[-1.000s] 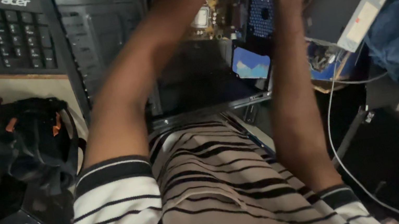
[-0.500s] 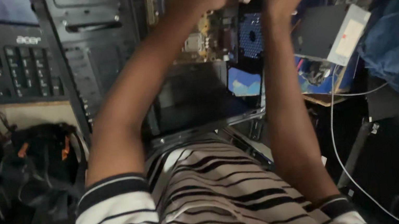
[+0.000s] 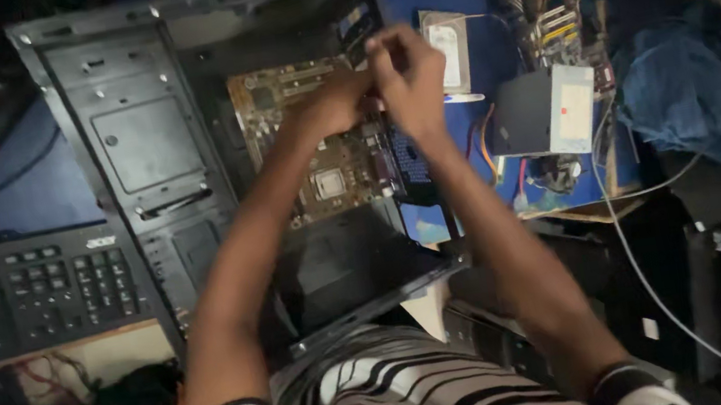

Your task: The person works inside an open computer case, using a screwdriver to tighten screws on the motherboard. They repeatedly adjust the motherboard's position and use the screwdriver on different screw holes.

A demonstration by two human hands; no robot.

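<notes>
An open black computer case (image 3: 140, 140) lies on its side on a blue table, with a brown motherboard (image 3: 323, 175) inside. Both my arms reach over it. My left hand (image 3: 329, 107) rests on the board's upper right part with its fingers curled. My right hand (image 3: 406, 76) sits right against it by the case's rear edge, fingertips pinched together. Blur and my own fingers hide whatever lies between them.
A black keyboard (image 3: 22, 296) lies left of the case. A hard drive (image 3: 450, 51) and a grey power supply (image 3: 547, 113) with loose wires sit to the right, then a blue cloth (image 3: 706, 94). A white cable (image 3: 637, 266) hangs off the table edge.
My view has tipped upward, so the whole case and the table behind it now show. My hands stay together over the upper right of the board.
</notes>
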